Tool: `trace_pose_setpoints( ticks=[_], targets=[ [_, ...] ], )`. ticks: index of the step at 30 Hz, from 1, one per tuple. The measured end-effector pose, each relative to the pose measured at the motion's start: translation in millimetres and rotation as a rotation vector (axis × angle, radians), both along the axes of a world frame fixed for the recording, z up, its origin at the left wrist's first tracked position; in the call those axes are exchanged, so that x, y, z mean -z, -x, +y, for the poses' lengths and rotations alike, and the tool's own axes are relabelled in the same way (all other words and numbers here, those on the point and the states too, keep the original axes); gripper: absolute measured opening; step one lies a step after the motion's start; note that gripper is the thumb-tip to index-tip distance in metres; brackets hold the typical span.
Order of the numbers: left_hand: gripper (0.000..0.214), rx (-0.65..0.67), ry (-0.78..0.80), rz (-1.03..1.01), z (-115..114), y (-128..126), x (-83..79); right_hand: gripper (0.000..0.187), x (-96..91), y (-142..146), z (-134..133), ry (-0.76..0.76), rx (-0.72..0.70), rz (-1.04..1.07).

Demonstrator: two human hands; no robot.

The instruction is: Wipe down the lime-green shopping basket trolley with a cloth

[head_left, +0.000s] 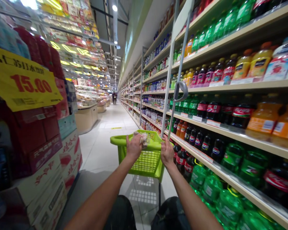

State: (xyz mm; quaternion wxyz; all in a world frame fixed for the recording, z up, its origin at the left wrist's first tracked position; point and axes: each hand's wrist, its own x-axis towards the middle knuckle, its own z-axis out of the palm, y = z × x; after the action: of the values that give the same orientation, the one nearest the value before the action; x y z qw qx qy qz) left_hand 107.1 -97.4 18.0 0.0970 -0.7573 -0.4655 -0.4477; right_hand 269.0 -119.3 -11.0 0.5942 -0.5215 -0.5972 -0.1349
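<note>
A lime-green plastic shopping cart with a lattice basket stands in front of my knees. My left hand is closed at the middle of the cart's handle, around a crumpled pale cloth. Part of the cloth sticks out beyond my fingers; its exact kind is hard to make out. At the handle's right end, my right hand is closed on the green plastic with its fingers curled over it. The inside of the basket is mostly hidden.
Shelves of drink bottles line the right side, close to the cart. A metal pole with a grey grip rises beside them. Stacked cartons and a yellow price sign stand left. Distant people are in the aisle.
</note>
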Motion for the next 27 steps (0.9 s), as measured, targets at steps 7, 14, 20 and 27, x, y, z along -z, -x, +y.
trace_pose_setpoints(
  ticks=[7,14,20,27],
  targets=[
    [0.026,0.212,-0.115,0.154,-12,-15,8.4,0.043,3.2,-2,1,-0.026,0.001,-0.084],
    [0.027,0.043,-0.079,0.062,-6,17,5.4,0.040,6.7,5,0,-0.049,0.029,-0.157],
    [0.030,0.147,-0.097,0.146,-8,11,5.2,0.039,8.8,-2,0,-0.039,0.033,-0.242],
    [0.027,-0.001,-0.112,0.055,-4,29,9.4,0.038,10.5,4,0,-0.021,0.083,-0.229]
  ],
)
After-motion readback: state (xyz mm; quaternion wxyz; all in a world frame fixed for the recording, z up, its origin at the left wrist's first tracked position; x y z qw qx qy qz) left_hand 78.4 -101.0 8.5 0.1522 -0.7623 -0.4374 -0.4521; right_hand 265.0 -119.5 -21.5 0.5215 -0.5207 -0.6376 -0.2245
